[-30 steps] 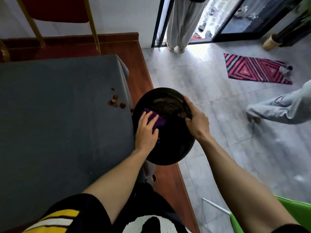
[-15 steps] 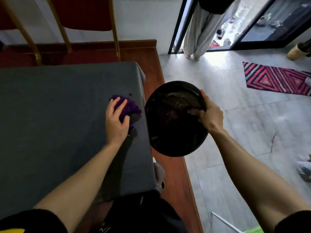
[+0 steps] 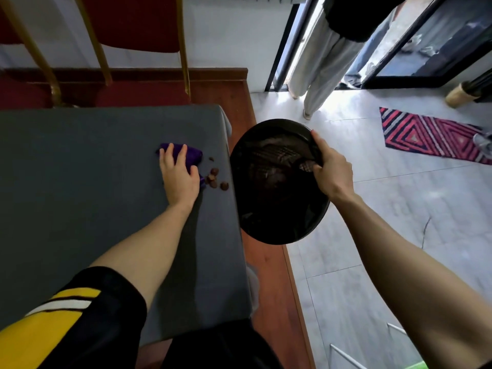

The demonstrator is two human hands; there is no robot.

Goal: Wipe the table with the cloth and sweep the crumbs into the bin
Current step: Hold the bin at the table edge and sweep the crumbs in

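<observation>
Two bare hands were in view from the head camera. The left hand (image 3: 179,174) lay palm down on a purple cloth (image 3: 192,156), fingers straight and slightly spread, pressing the cloth flat against the table (image 3: 80,169). The cloth sat near the table's right edge, partly covered by the hand, with its far end showing beyond the fingertips.

A small cluster of brown crumbs (image 3: 215,178) lay on the grey table surface just to the right of the left hand and cloth, between them and the table's right edge. The crumbs were close together, some touching; one lay slightly apart, nearer the edge.

The right hand (image 3: 331,171) gripped the rim of a round black bin (image 3: 277,217), thumb on the outside of the rim and fingers curled over it into the opening. The bin was held just beside the table's right edge, its opening tilted toward the camera. Dark contents showed inside the bin; what they were could not be told.

A red chair (image 3: 133,25) with gold-coloured legs stood behind the far side of the table. A striped red mat (image 3: 426,134) lay on the grey tiled floor, well apart from the bin. Another person's legs in light trousers (image 3: 319,62) stood at the glass doorway beyond.
</observation>
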